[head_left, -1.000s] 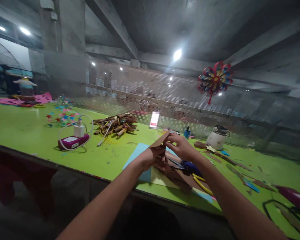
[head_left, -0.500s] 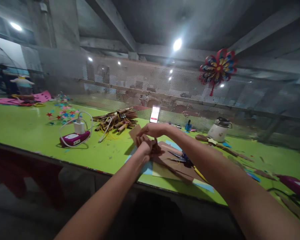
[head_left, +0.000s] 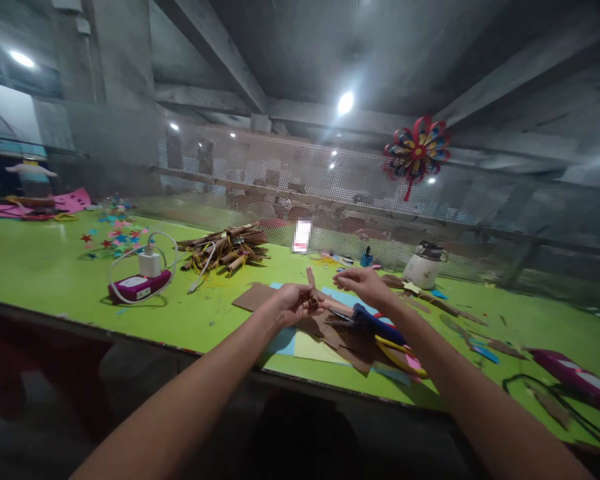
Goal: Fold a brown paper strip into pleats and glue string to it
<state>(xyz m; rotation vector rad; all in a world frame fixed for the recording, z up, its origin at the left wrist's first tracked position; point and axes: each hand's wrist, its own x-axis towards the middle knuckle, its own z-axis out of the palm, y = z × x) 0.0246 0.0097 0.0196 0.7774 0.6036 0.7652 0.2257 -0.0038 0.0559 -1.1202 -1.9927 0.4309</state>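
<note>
While L hand (head_left: 291, 300) grips roll (head_left: 312, 280), R hand (head_left: 367, 283): fingers open.
Pile (head_left: 233, 245): rolled, beyond L fingers.
Card (head_left: 251, 297): flat, nr L fingers.

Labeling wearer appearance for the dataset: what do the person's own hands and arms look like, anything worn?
Left hand and right hand both ungloved. No sleeves on the visible forearms, no watch or bracelet on either wrist. Small yellowish glint at the left fingers: ring or thread, can't tell.
</note>
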